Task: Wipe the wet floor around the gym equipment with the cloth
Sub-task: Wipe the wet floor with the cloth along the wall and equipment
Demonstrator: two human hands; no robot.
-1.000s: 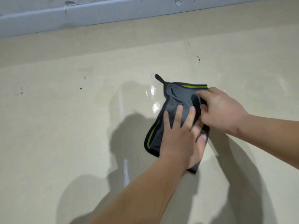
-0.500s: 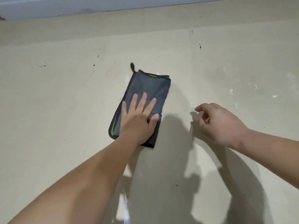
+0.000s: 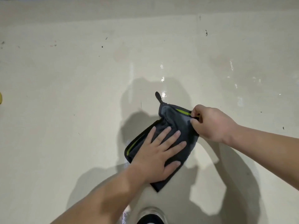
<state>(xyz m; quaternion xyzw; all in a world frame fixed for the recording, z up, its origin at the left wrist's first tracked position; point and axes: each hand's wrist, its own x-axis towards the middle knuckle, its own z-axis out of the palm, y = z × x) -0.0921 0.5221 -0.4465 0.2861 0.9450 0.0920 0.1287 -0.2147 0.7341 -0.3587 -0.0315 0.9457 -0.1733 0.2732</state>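
A dark grey cloth (image 3: 175, 122) with lime-green trim and a small hanging loop lies folded on the beige floor (image 3: 72, 110). My left hand (image 3: 160, 152) presses flat on its near half, fingers spread. My right hand (image 3: 210, 122) pinches the cloth's far right corner between thumb and fingers. Wet glints (image 3: 162, 79) shine on the floor just beyond the cloth and further right.
A shoe toe (image 3: 151, 215) shows at the bottom edge, below the cloth. A yellow object (image 3: 0, 97) peeks in at the left edge. Dark specks dot the far floor. Shadows of my arms fall around the cloth. No gym equipment is in view.
The cloth has slid right and nearer under my left hand. My right hand, free on the floor half a second ago, now grips the cloth's far right corner.
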